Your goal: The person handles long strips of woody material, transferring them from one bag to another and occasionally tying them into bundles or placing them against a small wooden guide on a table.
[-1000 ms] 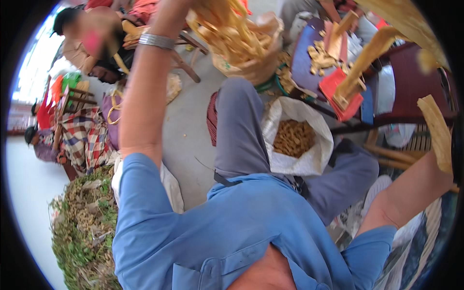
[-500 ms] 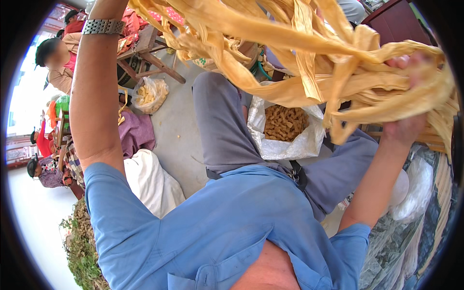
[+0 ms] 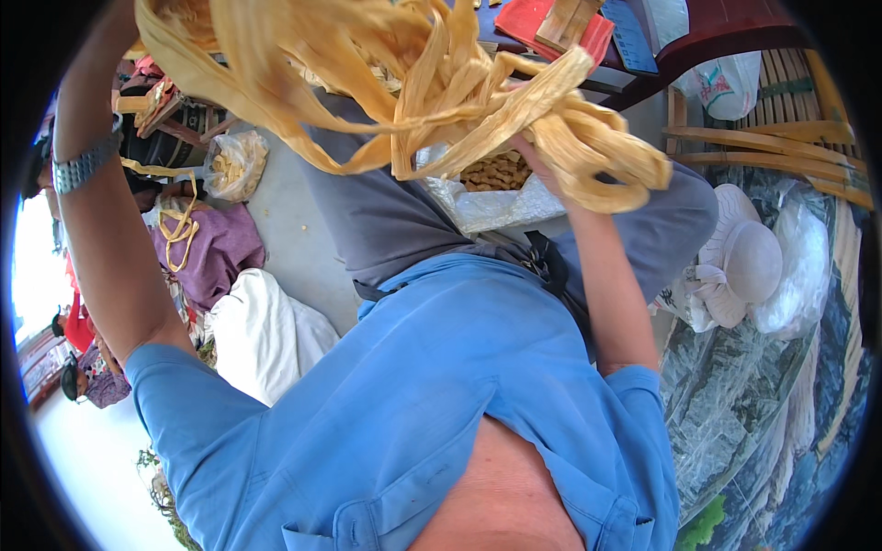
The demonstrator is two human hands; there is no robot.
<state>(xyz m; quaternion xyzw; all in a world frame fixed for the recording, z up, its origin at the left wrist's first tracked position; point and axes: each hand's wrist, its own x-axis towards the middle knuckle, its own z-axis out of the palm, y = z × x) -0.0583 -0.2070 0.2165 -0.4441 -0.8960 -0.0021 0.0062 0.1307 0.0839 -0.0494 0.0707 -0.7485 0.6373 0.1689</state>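
So the biggest thing here is the wearer's blue shirt [image 3: 404,367], then the grey trousers [image 3: 643,197] with the knees spread. Next up is a huge messy bunch of long yellow strips [image 3: 413,119], hanging above the lap and stretched across from upper left to upper middle. The right hand [image 3: 544,170] has its grip closed around the looped end; the left hand [image 3: 106,60] is a dark blur right by the other end, fingers hidden, so can't tell what that grip is doing. Lower right there's a crinkly clear plastic sheet [image 3: 712,404], and upper right a slatted wooden chair [image 3: 781,106]. Over on the left, a white cloth [image 3: 266,331] sits just beside a purple cloth [image 3: 216,243]. An open white sack [image 3: 482,211] of brown chunks [image 3: 496,173] is between the legs, partly behind the strips. Then a pale hat [image 3: 735,253], and a white plastic bag [image 3: 726,87] by the chair with red printed characters, basically the clearest writing around. Smaller still: a clear bag [image 3: 236,165] of pale pieces, a block of wood [image 3: 565,26] on red cloth [image 3: 519,20], and a metal watch band [image 3: 85,167] on the left wrist.
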